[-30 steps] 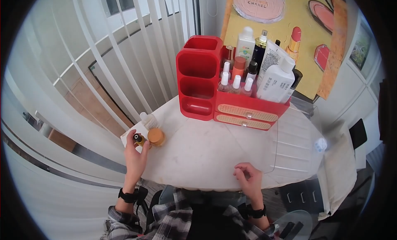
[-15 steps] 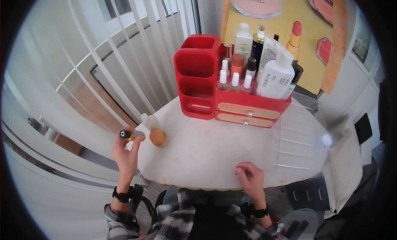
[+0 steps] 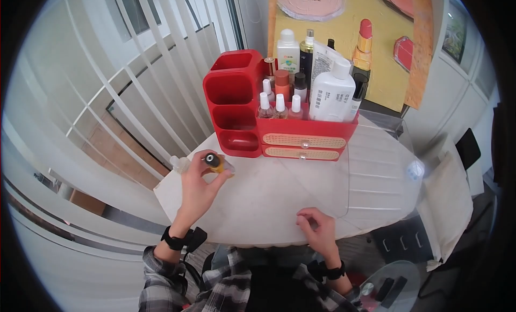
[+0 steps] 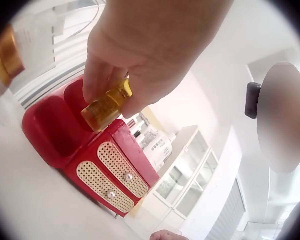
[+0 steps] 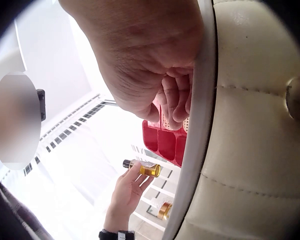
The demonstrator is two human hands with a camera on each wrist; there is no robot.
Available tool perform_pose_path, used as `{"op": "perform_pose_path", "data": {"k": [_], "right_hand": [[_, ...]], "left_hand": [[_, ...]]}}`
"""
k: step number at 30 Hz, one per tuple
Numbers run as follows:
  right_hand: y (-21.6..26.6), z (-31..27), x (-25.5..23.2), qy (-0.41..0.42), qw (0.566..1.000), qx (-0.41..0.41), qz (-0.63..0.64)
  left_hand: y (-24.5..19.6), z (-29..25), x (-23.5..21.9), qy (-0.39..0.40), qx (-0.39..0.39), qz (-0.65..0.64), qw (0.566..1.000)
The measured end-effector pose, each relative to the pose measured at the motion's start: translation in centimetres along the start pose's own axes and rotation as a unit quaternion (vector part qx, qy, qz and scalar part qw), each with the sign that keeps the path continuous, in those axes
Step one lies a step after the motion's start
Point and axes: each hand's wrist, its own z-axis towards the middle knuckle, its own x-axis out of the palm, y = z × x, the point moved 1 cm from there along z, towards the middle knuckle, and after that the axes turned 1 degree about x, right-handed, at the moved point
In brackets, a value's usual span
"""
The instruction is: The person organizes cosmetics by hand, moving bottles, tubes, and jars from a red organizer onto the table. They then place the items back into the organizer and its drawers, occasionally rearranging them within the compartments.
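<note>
My left hand (image 3: 198, 191) pinches a small glass bottle (image 3: 221, 165) with a black cap and yellow liquid between thumb and fingers. The bottle is tilted, held above the table in front of the red organizer (image 3: 306, 128); its amber base (image 4: 102, 112) faces the left wrist camera. Near the table's front edge my right hand (image 3: 320, 231) rests with loosely curled fingers, holding nothing. A clear bottle (image 3: 178, 162) stands left of my left hand. The gold-lidded jar (image 5: 165, 210) shows in the right wrist view, while my left hand hides it from the head camera.
Open red compartments (image 3: 232, 89) form the organizer's left side; two woven-front drawers (image 3: 303, 141) lie low on the right. Several bottles and a white pump-less bottle (image 3: 332, 94) fill its top. A clear ribbed sheet (image 3: 376, 177) covers the table's right part. White railings (image 3: 177, 70) border the left.
My left hand first carried the small bottle up and left, then swung it right, to in front of the organizer's compartments. My right hand has stayed near the table edge.
</note>
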Motion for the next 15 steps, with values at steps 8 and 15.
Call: {"op": "perform_pose_path", "data": {"k": [8,15], "right_hand": [[0.4,0.1,-0.1,0.008,1.000,0.006,0.003],[-0.1,0.2,0.1,-0.001,1.000,0.004,0.001]], "left_hand": [[0.8,1.0,1.0,0.031,-0.008,0.031,0.999],[2.3,0.4,1.4,0.049,-0.042,0.018,0.998]]}}
